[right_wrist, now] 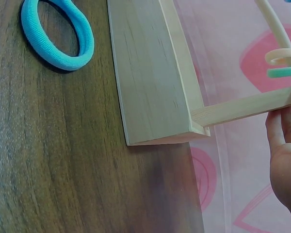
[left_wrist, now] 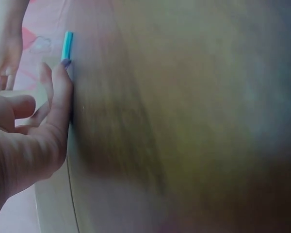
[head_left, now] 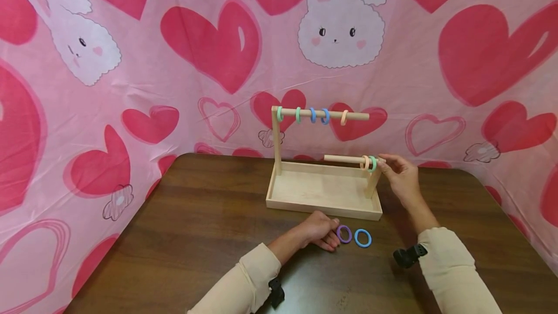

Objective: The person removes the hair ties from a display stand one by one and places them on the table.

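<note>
My left hand [head_left: 320, 231] rests low over the table, its fingertips touching a purple hair tie [head_left: 350, 235]. In the left wrist view, its thumb stands apart from the fingers. A light blue hair tie [right_wrist: 63, 62] lies flat beside the purple one. At the right end of a wooden rack [head_left: 322, 212], my right hand [head_left: 402, 180] grips the top of the short post [right_wrist: 247, 108] between thumb and fingers. Next to that hand, a green hair tie [head_left: 373, 163] and a peach hair tie [head_left: 362, 163] hang on the lower rod [head_left: 342, 158].
The taller post [head_left: 277, 144] carries an upper rod [head_left: 359, 116] with several green, blue and peach hair ties. A shallow tray forms the rack's base. The dark wooden table [head_left: 209, 222] meets a pink cloth [head_left: 279, 76] with hearts and rabbits behind.
</note>
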### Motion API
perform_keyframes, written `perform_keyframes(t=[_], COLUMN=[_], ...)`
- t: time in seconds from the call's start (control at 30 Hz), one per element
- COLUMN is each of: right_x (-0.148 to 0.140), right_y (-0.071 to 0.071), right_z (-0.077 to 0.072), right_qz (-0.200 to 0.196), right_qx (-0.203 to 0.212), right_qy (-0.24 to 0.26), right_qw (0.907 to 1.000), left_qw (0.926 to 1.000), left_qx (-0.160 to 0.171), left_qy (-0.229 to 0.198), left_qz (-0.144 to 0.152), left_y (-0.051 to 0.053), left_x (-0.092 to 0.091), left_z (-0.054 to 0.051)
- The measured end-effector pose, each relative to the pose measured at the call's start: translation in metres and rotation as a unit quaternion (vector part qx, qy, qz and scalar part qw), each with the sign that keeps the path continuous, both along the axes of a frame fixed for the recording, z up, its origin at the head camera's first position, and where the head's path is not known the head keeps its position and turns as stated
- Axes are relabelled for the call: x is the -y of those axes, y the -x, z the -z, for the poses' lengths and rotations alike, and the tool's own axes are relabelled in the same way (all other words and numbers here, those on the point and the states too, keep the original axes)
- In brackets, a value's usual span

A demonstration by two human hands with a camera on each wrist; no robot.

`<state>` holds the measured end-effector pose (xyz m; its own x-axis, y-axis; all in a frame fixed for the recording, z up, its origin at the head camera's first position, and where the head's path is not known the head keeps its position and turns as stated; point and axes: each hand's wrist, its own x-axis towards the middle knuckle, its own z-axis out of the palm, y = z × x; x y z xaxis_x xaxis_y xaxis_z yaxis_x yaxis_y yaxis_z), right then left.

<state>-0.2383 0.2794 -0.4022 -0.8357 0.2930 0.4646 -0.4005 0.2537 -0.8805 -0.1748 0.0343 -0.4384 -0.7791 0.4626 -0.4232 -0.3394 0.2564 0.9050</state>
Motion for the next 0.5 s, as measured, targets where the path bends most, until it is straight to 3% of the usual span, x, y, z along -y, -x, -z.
perform_keyframes(t=[0.5], right_x=[0.0004], right_y=[0.001], right_z=[0.0011], right_qz=[-0.015], right_qx=[-0.009], right_qy=[0.026], right_qw=[0.9995], left_qw=[0.9978], left_qx=[-0.064], left_qy=[0.002], left_qz=[-0.015], left_y=[0.0005], left_x=[0.0045], left_z=[-0.0015])
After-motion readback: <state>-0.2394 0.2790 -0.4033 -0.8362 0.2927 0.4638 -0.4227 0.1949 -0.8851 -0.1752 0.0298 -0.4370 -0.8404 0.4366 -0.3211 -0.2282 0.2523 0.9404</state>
